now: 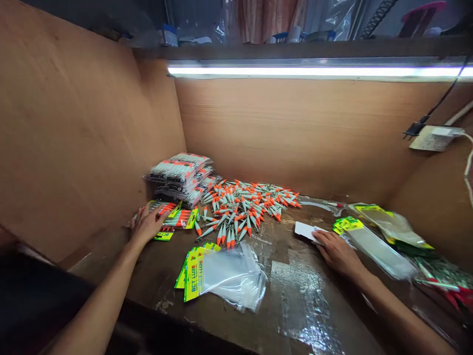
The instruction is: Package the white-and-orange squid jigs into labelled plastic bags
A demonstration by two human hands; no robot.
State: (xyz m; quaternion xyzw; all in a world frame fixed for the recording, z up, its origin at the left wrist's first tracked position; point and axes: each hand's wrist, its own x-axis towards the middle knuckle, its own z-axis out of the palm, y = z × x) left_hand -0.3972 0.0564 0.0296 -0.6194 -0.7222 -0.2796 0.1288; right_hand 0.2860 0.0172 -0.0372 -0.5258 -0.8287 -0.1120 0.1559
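My left hand (147,226) lies over a pile of filled lure packets (183,218) with yellow-green header cards, its fingers stretched across them. My right hand (334,251) has its fingers on the end of a small white card (306,231), which lies low over the table. Between my hands, a large heap of loose fishing lures (242,204), pale with orange ends, spreads over the tabletop. Nearer to me lies a fanned stack of clear plastic bags (231,276) with yellow "BCT LURE" headers.
Packed bundles of lures (177,172) are stacked in the back left corner. More header bags (384,249) lie at the right, beside a red and green pile (451,281). Wooden panels enclose the table (236,325). A light tube (314,72) and a power socket (430,138) are above.
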